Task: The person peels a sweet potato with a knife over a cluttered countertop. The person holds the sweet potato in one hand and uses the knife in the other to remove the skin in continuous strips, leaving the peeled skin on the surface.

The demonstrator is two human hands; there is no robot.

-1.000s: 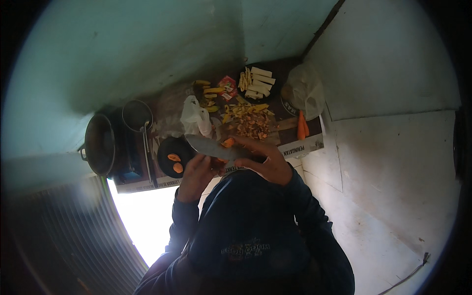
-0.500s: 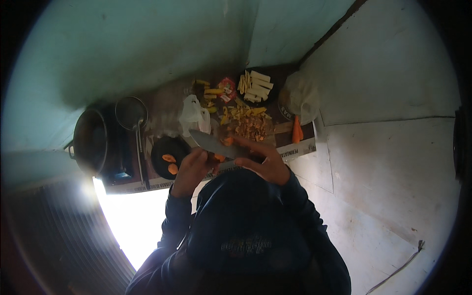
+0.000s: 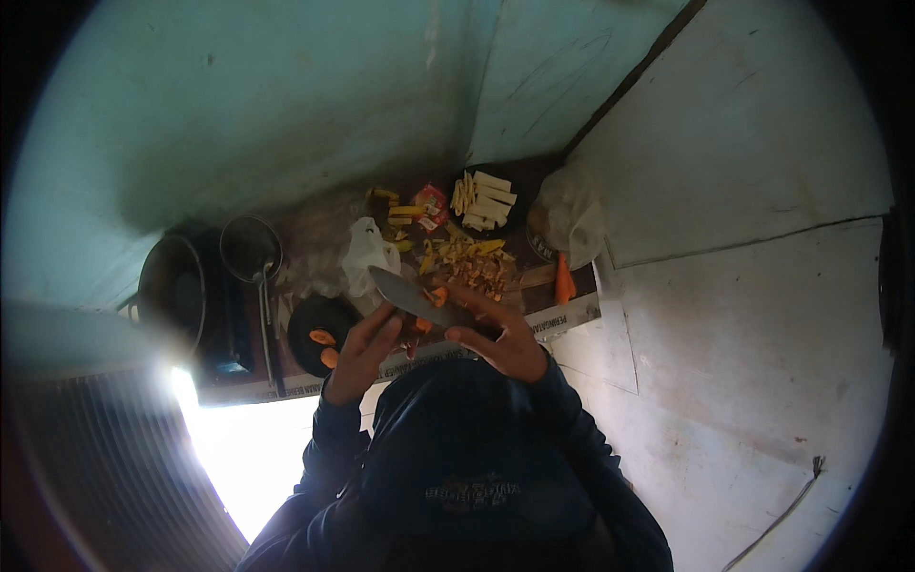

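My right hand (image 3: 505,338) is closed round the handle of a large kitchen knife (image 3: 405,294). Its broad blade points up and to the left, over the near edge of the table. Below the blade, my left hand (image 3: 360,353) has its fingers bent round the end of a carrot (image 3: 422,325), and orange shows on both sides of the steel. The blade hides part of the carrot and some of my left fingertips. Left of that hand lies a black plate (image 3: 303,322) with orange carrot pieces (image 3: 322,337) on it.
Chopped peelings (image 3: 477,267) cover the table's middle. Behind them stands a dark plate of pale cut sticks (image 3: 486,200). A whole carrot (image 3: 564,281) lies at the right by a plastic bag (image 3: 577,214). A white bag (image 3: 367,257), a ladle (image 3: 253,250) and a pan (image 3: 173,291) are leftward.
My view has tilted, so the table sits a little lower in the picture. Both hands stay close together with the knife and carrot; the blade has shifted slightly against the carrot.
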